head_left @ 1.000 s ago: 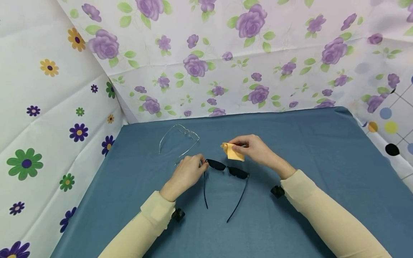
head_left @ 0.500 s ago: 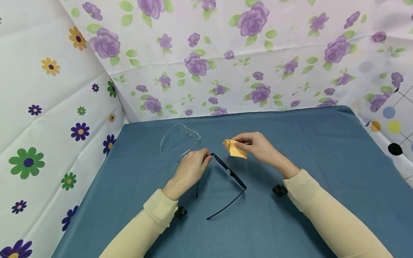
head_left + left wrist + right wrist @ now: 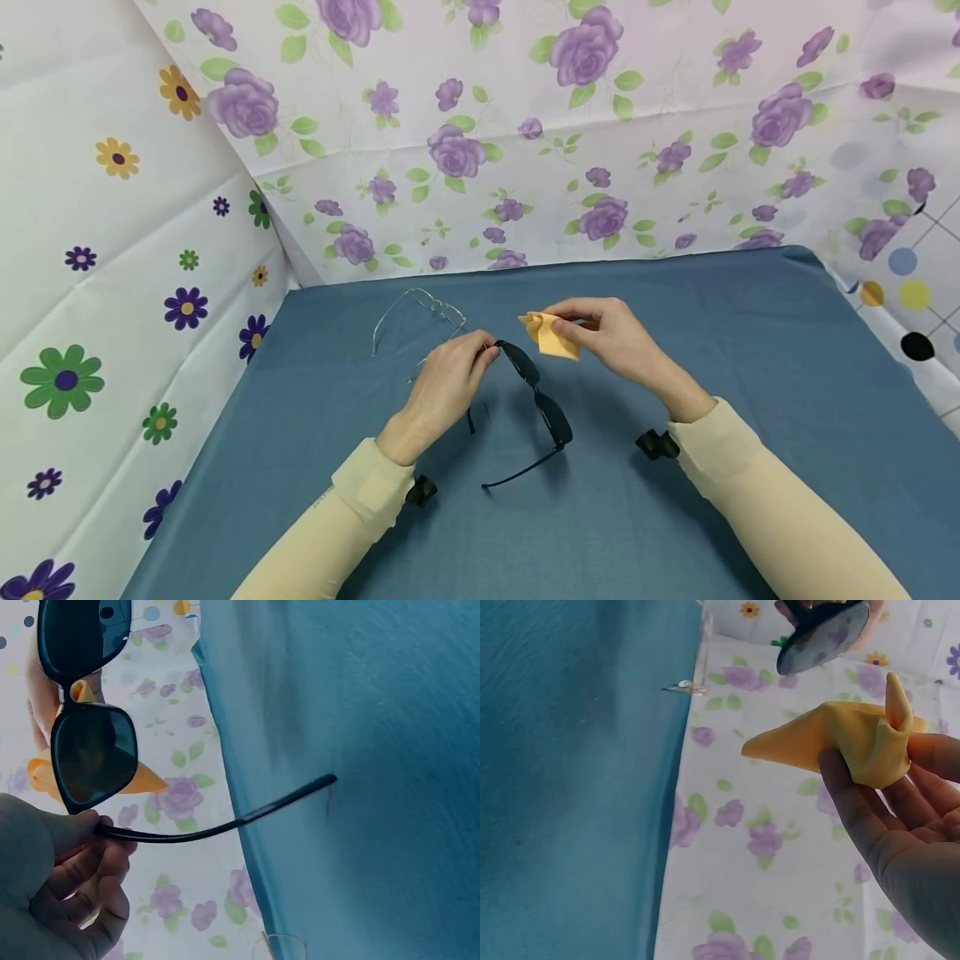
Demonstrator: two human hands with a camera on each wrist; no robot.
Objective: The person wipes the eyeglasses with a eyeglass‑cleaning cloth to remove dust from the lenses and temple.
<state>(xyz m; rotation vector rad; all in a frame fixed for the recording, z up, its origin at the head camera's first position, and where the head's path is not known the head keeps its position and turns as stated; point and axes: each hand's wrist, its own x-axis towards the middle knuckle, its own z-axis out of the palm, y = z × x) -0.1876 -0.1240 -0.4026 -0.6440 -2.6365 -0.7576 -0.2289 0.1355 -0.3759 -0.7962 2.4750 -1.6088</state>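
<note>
Black sunglasses hang tilted over the blue cloth, their temples unfolded. My left hand pinches them at one hinge corner, between thumb and fingers, as the left wrist view shows up close. A folded yellow cloth is pinched between the thumb and fingers of my right hand, just to the right of the sunglasses and apart from them. One corner of the yellow cloth sticks out past the fingertips in the right wrist view. There, one dark lens shows near the top.
Clear-framed eyeglasses lie unfolded on the blue cloth behind my left hand, partly hidden by it. White sheets with purple flowers and coloured daisies rise at the back and left. A small black wrist camera sits at my right cuff.
My left hand has raised the sunglasses and turned them, so the front swings from nearly sideways to steeply slanted. My right hand has shifted slightly up and right with the yellow cloth.
</note>
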